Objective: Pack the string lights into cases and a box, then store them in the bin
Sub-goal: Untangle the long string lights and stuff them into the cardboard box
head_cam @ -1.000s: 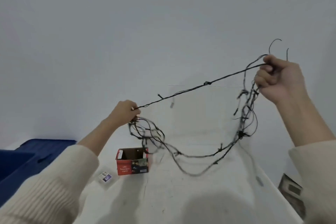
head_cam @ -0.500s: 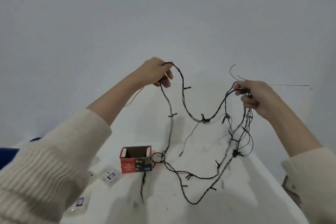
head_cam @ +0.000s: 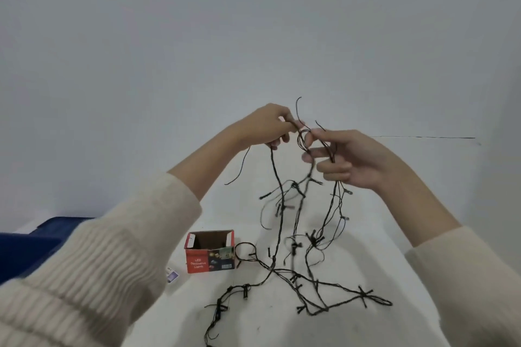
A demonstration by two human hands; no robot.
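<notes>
Above the table point(head_cam: 267, 327), left hand point(head_cam: 265, 125) pinches one strand of the string lights point(head_cam: 273, 266), right hand point(head_cam: 346, 159) grips gathered loops; most cord lies beside the open box point(head_cam: 210, 252), nothing looks packed, bin point(head_cam: 25, 251) far left: coiling barely started

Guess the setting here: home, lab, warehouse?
Probably a plain indoor work or recording space, not clearly a home: a white table against an unadorned grey wall, and a blue storage bin to the left.
</notes>
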